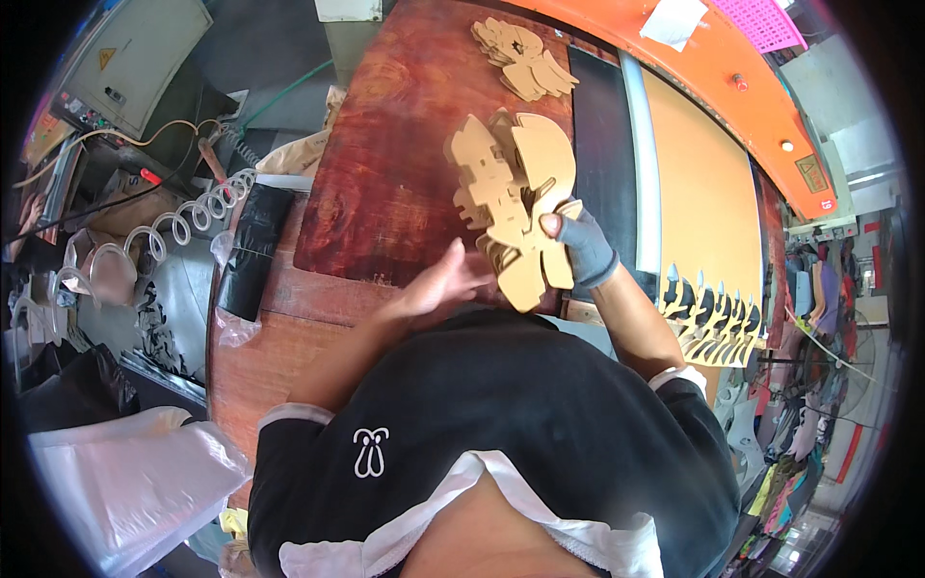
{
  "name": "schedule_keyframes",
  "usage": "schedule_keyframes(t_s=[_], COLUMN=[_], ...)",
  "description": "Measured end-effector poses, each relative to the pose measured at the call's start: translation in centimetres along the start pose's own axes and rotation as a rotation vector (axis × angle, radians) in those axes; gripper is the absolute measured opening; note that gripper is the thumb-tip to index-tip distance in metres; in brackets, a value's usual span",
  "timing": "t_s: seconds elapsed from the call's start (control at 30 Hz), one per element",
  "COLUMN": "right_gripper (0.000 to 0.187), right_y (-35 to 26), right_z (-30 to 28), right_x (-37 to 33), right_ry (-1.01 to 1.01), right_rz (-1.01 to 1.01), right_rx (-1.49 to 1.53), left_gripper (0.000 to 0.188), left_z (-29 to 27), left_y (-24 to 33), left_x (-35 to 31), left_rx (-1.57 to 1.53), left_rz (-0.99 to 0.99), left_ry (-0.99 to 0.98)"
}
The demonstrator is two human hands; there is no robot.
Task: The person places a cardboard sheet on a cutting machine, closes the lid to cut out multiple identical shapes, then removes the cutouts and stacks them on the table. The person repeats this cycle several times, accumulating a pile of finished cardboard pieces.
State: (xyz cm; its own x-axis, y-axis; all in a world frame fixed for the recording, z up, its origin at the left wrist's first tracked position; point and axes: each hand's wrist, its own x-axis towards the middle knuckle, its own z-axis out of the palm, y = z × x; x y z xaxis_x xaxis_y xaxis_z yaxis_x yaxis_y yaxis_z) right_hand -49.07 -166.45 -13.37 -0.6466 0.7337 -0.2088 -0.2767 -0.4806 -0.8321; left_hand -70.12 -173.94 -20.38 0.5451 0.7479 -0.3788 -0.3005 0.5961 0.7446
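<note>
My right hand (584, 246), in a grey glove that leaves the thumb tip bare, grips a stack of tan die-cut sheet pieces (544, 159). Its thumb presses on top of the stack, which is held above the reddish-brown wooden table (376, 164). The pieces are fanned unevenly, with rounded lobes and notched edges. Bare and open, my left hand (448, 277) is beside the lower left of the stack, thumb raised and apart from the fingers. Whether its fingertips touch the pieces cannot be made out.
Another pile of tan cut pieces (523, 60) lies at the table's far side. To the right are a tan sheet (699, 173), a cut-out leftover strip (718, 323) and an orange machine beam (665, 67). A coiled clear hose (173, 229) and a black roll (258, 250) are at left.
</note>
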Motion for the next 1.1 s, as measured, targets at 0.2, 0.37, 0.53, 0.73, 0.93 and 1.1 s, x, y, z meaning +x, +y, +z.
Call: schedule_keyframes(t_s=[0.2, 0.37, 0.53, 0.73, 0.93, 1.1], right_gripper=[0.037, 0.037, 0.045, 0.054, 0.055, 0.069], right_y=[2.5, 5.0, 4.4, 1.9, 0.9, 0.6], right_z=[1.1, 0.1, -1.5, -6.0, -11.1, -11.4], right_x=[-1.2, -0.7, -0.8, -3.2, -4.7, -6.3], right_ry=[0.034, 0.154, 0.055, -0.140, -0.236, -0.448], right_rz=[0.062, -0.024, 0.050, 0.226, 0.144, 0.257], right_rx=[-0.127, -0.179, 0.064, 0.259, 0.112, 0.313], left_gripper=[0.069, 0.040, 0.046, 0.055, 0.074, 0.081], left_z=[0.6, 2.5, 2.1, 2.7, 7.7, 13.3], left_y=[0.9, 0.7, 0.2, 0.0, 0.1, 0.5], left_x=[2.7, 3.0, 4.2, 6.3, 7.1, 5.2], left_rx=[-0.325, -0.365, -0.473, -0.563, -0.354, -0.351], left_rz=[0.596, 0.619, 0.576, 0.486, 0.397, 0.419], left_ry=[-0.103, 0.259, 0.107, -0.272, -0.060, 0.106])
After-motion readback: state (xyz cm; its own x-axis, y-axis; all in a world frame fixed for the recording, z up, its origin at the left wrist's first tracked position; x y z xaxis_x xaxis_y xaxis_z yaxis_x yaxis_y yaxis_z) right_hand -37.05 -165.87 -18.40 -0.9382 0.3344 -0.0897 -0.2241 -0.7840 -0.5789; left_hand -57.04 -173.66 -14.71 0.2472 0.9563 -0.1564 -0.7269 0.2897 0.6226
